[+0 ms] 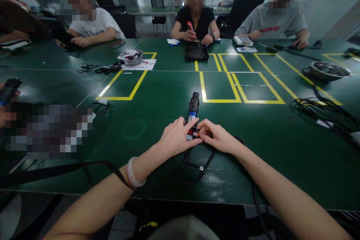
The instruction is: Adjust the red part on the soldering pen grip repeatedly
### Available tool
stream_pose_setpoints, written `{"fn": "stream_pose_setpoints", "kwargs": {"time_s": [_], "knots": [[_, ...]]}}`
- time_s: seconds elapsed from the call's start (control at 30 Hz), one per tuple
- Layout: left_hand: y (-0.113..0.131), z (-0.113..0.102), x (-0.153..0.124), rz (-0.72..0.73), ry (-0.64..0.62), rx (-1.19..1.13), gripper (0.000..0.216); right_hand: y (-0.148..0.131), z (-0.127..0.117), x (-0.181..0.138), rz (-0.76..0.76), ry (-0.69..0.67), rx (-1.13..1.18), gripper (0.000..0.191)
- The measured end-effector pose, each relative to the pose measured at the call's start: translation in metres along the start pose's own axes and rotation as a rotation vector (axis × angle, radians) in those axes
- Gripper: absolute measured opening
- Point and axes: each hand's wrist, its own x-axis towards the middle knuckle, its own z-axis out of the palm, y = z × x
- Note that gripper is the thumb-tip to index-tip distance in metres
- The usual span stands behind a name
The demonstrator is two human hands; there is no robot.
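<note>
An electric screwdriver (194,101), black with a blue band and a thin bit, lies on the green table with its tip pointing away from me. My left hand (177,135) is around its rear part, index finger and thumb on either side of the red and silver end. At that end, the fingers of my right hand (215,135) are pinched together beside a small orange-red piece (196,134). What exactly lies between those fingertips is hidden. A black cable (182,174) with a metal ring terminal (201,168) loops on the table below my hands.
Yellow tape outlines (222,101) mark the table ahead. Across it, a person works with a red-handled screwdriver (191,26) over a black tray (197,59). A metal bowl (329,71) and coiled cables (317,107) sit at right. Another bowl (131,58) stands on paper at left.
</note>
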Motion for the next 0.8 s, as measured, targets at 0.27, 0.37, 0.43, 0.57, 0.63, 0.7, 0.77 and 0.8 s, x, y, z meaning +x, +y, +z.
{"fn": "stream_pose_setpoints", "kwargs": {"time_s": [0.27, 0.37, 0.43, 0.57, 0.63, 0.7, 0.77, 0.8], "knots": [[0.007, -0.002, 0.002, -0.036, 0.014, 0.016, 0.066, 0.004, 0.0, -0.001, -0.036, -0.012, 0.02, 0.032], [0.009, -0.002, 0.003, -0.06, 0.012, 0.029, 0.063, 0.002, -0.002, -0.001, -0.028, -0.01, 0.001, 0.03], [0.008, -0.002, 0.003, -0.061, 0.005, 0.037, 0.063, 0.001, -0.005, -0.001, -0.027, 0.019, -0.016, 0.025], [0.002, -0.006, 0.003, -0.055, -0.015, 0.057, 0.066, 0.008, -0.018, -0.003, -0.011, 0.143, -0.053, 0.017], [-0.006, -0.008, 0.003, -0.057, -0.022, 0.075, 0.066, 0.015, -0.025, -0.004, 0.003, 0.217, -0.034, 0.015], [-0.016, -0.011, 0.002, -0.074, -0.028, 0.094, 0.066, 0.022, -0.029, -0.004, 0.015, 0.275, 0.021, 0.014], [-0.03, -0.014, 0.002, -0.101, -0.042, 0.112, 0.067, 0.027, -0.031, -0.003, 0.029, 0.305, 0.06, 0.015], [-0.039, -0.015, 0.002, -0.119, -0.054, 0.12, 0.067, 0.028, -0.031, -0.003, 0.035, 0.309, 0.071, 0.015]]}}
